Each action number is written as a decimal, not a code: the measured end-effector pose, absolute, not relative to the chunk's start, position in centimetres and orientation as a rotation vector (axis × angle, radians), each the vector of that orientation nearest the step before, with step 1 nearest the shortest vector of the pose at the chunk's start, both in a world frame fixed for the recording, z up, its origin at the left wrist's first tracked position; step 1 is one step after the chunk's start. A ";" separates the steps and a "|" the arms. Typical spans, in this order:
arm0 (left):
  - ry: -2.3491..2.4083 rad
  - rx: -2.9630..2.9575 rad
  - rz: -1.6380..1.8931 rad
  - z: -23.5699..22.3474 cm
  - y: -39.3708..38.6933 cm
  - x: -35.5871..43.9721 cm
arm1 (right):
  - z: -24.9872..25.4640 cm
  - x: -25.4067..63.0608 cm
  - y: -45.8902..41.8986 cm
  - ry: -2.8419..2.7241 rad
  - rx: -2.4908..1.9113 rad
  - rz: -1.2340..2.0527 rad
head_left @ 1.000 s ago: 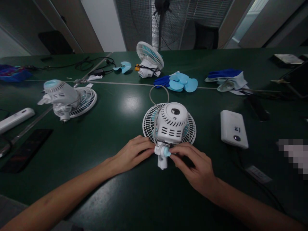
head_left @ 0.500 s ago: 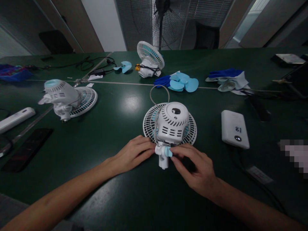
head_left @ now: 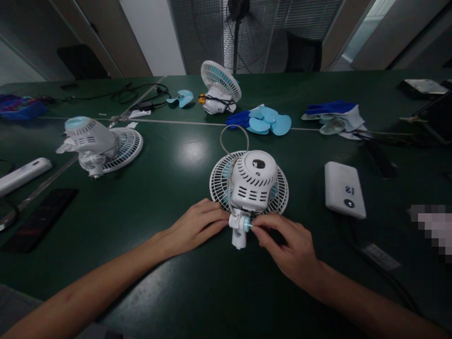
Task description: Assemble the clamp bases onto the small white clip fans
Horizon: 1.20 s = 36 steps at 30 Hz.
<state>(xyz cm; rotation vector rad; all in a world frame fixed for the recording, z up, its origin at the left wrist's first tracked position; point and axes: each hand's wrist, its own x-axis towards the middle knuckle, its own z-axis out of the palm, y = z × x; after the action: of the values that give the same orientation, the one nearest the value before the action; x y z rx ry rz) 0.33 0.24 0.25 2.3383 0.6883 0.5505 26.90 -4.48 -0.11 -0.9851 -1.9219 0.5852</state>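
A white fan point(head_left: 254, 181) lies face down on its round grille point(head_left: 219, 175), its motor housing upward. From the near side of the housing juts a white pivot bracket point(head_left: 239, 238), which carries a light-blue wing knob point(head_left: 246, 224). My right hand point(head_left: 287, 245) pinches the knob's thin wing between thumb and forefinger. On the bracket's other side, my left hand point(head_left: 197, 225) grips the joint with its fingertips, which are partly hidden. A grey cord loops up beside the housing.
Another white fan point(head_left: 93, 143) lies at left; a third point(head_left: 219, 89) stands at the back. Light-blue blades point(head_left: 270, 120) rest by blue gloves point(head_left: 332, 115). A white power bank point(head_left: 345, 189) is at right, a dark phone point(head_left: 40, 219) at left. Cables cross the green table point(head_left: 169, 188).
The light-blue knob has turned, so its wing now shows edge-on. My right fingers have shifted slightly with it, and the bracket has tilted a little. My left hand stays nearly in place.
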 end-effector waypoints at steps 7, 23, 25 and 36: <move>0.681 2.337 0.558 0.5 0.2 0.4 | -0.2 26.7 -4.4 -1.925 -1.016 0.500; 0.781 2.217 0.677 0.1 -0.2 0.3 | 0.2 26.8 -4.7 -1.889 -0.871 0.576; 0.779 2.192 0.688 0.2 -0.2 0.4 | 0.3 26.8 -4.7 -1.917 -0.859 0.569; 0.786 2.052 0.757 -0.1 -0.3 0.8 | -0.2 26.8 -4.4 -1.882 -0.948 0.568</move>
<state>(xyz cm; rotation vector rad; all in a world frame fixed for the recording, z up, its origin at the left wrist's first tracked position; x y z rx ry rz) 0.77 -0.30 -0.08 2.0518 0.7858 0.7567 26.77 -4.44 -0.25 -0.9478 -1.8818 0.5675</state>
